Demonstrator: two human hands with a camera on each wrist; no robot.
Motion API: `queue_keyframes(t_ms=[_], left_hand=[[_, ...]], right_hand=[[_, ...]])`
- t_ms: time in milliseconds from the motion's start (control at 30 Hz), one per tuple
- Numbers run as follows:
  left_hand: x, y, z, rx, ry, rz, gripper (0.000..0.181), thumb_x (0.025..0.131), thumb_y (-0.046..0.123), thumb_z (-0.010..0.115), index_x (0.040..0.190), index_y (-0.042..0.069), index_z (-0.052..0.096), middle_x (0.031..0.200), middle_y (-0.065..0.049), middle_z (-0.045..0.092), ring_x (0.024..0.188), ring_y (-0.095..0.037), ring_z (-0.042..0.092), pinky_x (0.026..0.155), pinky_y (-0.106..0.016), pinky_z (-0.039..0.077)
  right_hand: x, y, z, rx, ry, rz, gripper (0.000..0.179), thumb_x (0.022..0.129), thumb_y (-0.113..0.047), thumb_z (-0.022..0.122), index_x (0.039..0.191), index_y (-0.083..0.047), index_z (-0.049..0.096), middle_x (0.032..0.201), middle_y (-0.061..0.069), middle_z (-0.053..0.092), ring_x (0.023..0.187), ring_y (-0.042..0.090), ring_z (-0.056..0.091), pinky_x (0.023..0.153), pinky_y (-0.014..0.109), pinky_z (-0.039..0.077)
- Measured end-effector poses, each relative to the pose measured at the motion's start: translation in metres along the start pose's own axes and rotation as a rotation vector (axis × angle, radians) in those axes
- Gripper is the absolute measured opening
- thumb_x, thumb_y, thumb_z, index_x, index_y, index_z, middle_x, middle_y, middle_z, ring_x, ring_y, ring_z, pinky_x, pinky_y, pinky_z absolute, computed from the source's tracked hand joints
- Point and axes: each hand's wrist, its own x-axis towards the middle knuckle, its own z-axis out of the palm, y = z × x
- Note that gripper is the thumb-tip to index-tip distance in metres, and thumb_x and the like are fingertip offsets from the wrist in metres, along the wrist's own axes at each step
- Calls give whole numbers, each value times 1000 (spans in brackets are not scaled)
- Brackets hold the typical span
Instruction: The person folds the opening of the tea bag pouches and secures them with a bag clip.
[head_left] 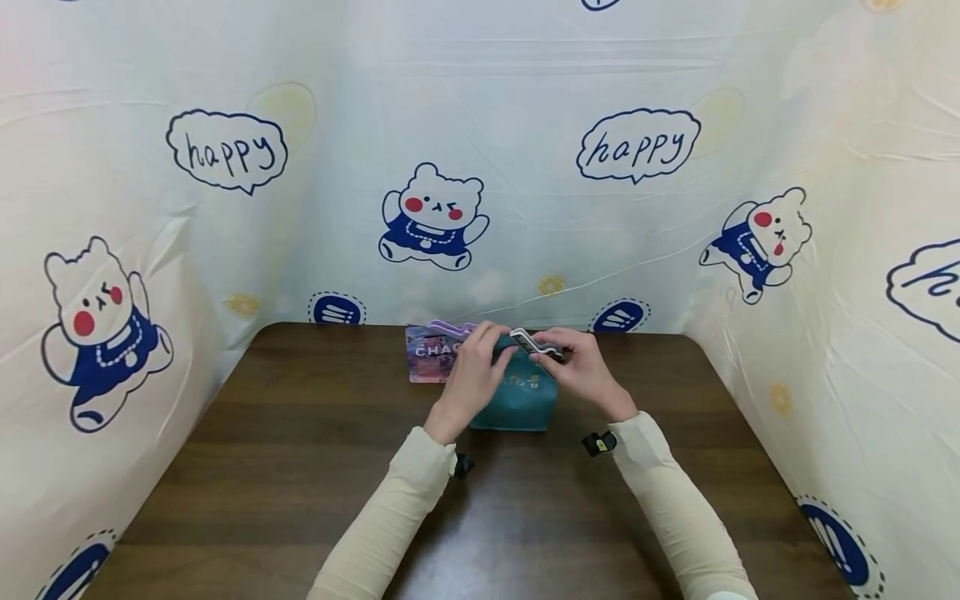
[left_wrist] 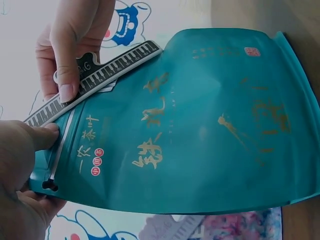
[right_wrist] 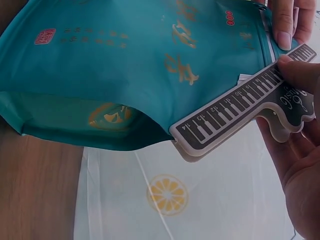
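Observation:
A teal tea pouch (head_left: 517, 408) with gold characters stands on the table, its side gusset (right_wrist: 100, 122) showing in the right wrist view. My left hand (head_left: 471, 371) pinches the pouch's top corner between thumb and fingers, beside the white seal strip (left_wrist: 62, 145). My right hand (head_left: 588, 371) grips the handle of a black-and-white bag clip (right_wrist: 225, 110) with a piano-key pattern. Its long bar (left_wrist: 110, 75) slants across the pouch's top side edge, and one end comes close to my left thumb. How firmly the clip bites the pouch cannot be told.
Left of the pouch lies a pink-purple printed packet (head_left: 427, 367), with a purple clip (head_left: 448, 330) at its top edge. Behind the dark wooden table (head_left: 300, 475) hangs a pale printed cloth (head_left: 525, 275), which also closes off both sides.

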Motion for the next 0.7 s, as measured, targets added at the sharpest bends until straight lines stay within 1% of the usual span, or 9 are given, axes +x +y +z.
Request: queue_keyframes(t_ms=[167,300,367,467,567,700], left_hand=[[10,4,6,-14,-33,-13,24,93,5,73,116,4,68,111,-10,65,99,-23,67,92,-40,57],[21,4,14,-12,-55,-10,21,96,8,71,116,4,68,111,-10,66,100,-23,67,90,-40,57],[27,4,18,-6,-67,-7,20,96,9,70,115,5,68,111,-9,67,100,-23,68,90,-40,56],[37,3,23,-3,-82,2,19,96,10,70,114,4,68,111,-10,68,100,-23,68,90,-40,56],[47,2,27,-6,-104,10,18,97,10,70,113,4,68,111,-10,68,101,-24,67,89,-40,56],[61,0,31,6,-133,15,16,97,10,69,112,3,68,110,-12,68,101,-25,67,90,-40,56]], right_hand=[[-1,1,-9,-20,15,0,24,85,7,77,108,-1,76,102,16,74,71,16,66,60,19,54],[1,-6,-20,-15,32,-13,23,84,13,75,106,5,75,101,21,73,70,23,67,60,20,55],[2,-11,-26,-16,39,-12,22,84,14,74,105,7,74,101,22,72,69,24,67,60,19,55],[5,-16,-34,-33,45,-7,20,85,13,74,105,7,74,99,22,72,66,22,64,58,18,52],[8,-15,-40,-46,57,2,19,86,12,73,105,7,74,98,22,71,64,21,62,56,17,50],[13,-9,-47,-42,67,11,20,87,11,73,107,8,73,98,23,71,68,27,66,59,18,53]])
